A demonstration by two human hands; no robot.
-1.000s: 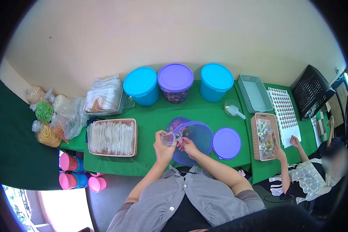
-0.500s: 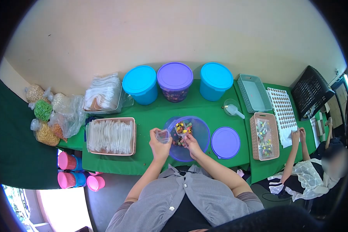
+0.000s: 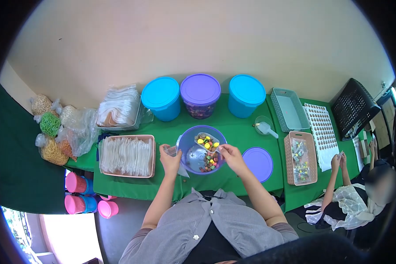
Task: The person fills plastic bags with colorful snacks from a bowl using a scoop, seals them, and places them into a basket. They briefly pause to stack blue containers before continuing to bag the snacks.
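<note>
A purple bowl (image 3: 190, 145) with colourful candies stands on the green table (image 3: 233, 127) in front of me. My right hand (image 3: 232, 159) is at the bowl's right rim and holds a small clear scoop (image 3: 207, 141) filled with candies over the bowl. My left hand (image 3: 169, 160) is just left of the bowl, gripping a small clear bag (image 3: 175, 152) by its top.
A purple lid (image 3: 257, 163) lies right of the bowl. Two blue tubs (image 3: 161, 98) (image 3: 246, 95) and a purple tub (image 3: 200, 95) stand behind. A pink tray of white bags (image 3: 126, 155) is at the left. A co-worker's hands (image 3: 339, 162) work at the far right.
The bowl now sits more to the left. My right hand has lifted the scoop full of candies out of it, and my left hand has moved left with the clear bag.
</note>
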